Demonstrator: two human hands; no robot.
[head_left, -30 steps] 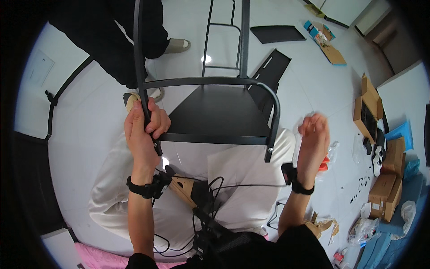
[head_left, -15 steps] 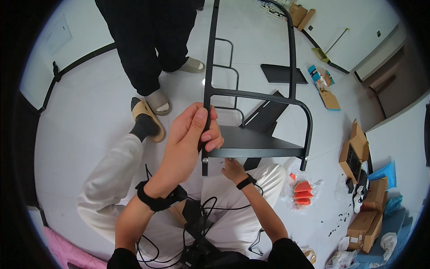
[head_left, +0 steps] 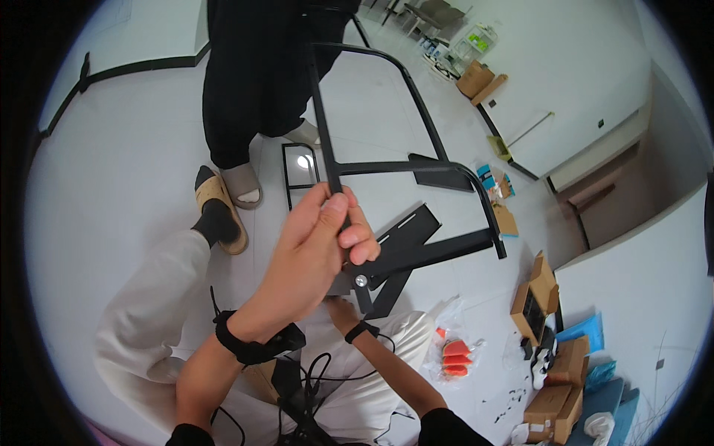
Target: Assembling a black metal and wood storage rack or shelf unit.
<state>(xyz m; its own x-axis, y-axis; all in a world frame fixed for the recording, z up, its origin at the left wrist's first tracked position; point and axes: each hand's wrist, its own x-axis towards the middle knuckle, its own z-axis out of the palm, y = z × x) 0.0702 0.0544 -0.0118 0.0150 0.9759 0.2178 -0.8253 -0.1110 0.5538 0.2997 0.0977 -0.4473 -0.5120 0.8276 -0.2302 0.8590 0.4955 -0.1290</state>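
Note:
A black tubular metal rack frame [head_left: 394, 167] with a rounded top and crossbars stands tilted in front of me. My left hand [head_left: 316, 241] is wrapped round its left upright, just above the lower end. A silvery bolt [head_left: 361, 281] shows on that upright below my fingers. From there a black shelf panel [head_left: 435, 251], seen nearly edge-on, runs to the right leg. My right hand [head_left: 343, 317] is low beside the foot of the left upright, under the shelf's near corner. Its fingers are mostly hidden, so what it touches cannot be made out.
Behind the frame lie black slotted panels [head_left: 407, 230] and another flat black panel [head_left: 439, 177]. A person in black trousers [head_left: 249, 82] stands at the far left. Cut watermelon [head_left: 456, 358] in plastic lies right of my knee; cardboard boxes [head_left: 547, 401] line the right side.
The rack has tilted, its top leaning left and its shelf now more edge-on. My right hand has moved left and lower, toward the left upright's foot. My left hand keeps its grip.

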